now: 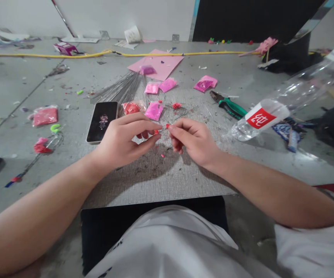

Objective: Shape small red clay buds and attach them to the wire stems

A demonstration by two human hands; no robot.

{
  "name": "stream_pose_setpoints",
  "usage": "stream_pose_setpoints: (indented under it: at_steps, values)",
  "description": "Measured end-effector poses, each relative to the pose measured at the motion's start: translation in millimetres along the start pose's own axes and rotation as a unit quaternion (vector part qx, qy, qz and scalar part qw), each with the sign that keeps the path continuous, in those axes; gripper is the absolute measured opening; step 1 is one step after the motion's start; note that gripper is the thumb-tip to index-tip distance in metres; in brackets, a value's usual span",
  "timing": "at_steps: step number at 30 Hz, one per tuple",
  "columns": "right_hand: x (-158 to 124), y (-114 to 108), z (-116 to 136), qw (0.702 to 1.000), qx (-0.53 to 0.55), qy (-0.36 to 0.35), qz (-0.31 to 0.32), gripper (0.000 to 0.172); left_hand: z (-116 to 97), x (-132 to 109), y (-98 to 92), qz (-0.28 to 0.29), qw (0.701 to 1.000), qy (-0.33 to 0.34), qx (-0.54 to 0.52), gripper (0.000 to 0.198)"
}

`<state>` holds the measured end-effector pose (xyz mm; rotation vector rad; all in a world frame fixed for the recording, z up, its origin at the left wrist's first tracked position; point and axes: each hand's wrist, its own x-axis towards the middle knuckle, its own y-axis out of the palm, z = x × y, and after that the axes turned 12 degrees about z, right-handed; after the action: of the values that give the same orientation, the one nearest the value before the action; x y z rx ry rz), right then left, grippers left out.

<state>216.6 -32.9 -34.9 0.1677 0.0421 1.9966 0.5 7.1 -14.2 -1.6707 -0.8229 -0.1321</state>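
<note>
My left hand (126, 139) and my right hand (193, 139) meet over a grey mat (161, 177), both pinched shut. Between the fingertips runs a thin wire carrying small red beads (162, 128). The left thumb and forefinger press on the beaded end, and more red beads show under the left fingers. The right hand pinches the wire's other end and has red bits tucked in its curled fingers. A loose red bead (162, 156) lies on the mat below the hands. Just beyond the fingers sit a pink bead packet (154, 111) and a red bead packet (131, 107).
A phone (102, 121) lies left of my hands. A bundle of thin wires (120, 90) fans out behind it. Green-handled pliers (227, 108) and a lying plastic bottle (271, 116) are on the right. More pink packets (204, 83) and a pink sheet (158, 63) lie farther back.
</note>
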Motion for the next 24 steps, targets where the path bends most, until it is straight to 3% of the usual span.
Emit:
stream_pose_setpoints:
  at_steps: [5, 8, 12, 24]
  values:
    - [-1.3, 1.8, -3.8, 0.998, -0.036, -0.009, 0.057, 0.036, -3.4, -0.8, 4.8, 0.001, 1.0, 0.005, -0.01, 0.017]
    - [-3.9, 2.8, -6.5, 0.988, -0.138, -0.045, 0.055, 0.03, -4.9, 0.4, 7.0, 0.006, 1.0, 0.015, -0.012, 0.006]
    - [-5.8, 3.5, -5.7, 0.977, -0.203, -0.05, 0.04, 0.031, -5.5, 0.5, 8.7, -0.006, 1.0, 0.024, -0.009, 0.007]
    - [-7.1, 6.8, -4.3, 0.994, -0.098, -0.021, 0.043, 0.031, -8.6, -1.8, 10.9, -0.055, 0.998, 0.023, 0.013, 0.007]
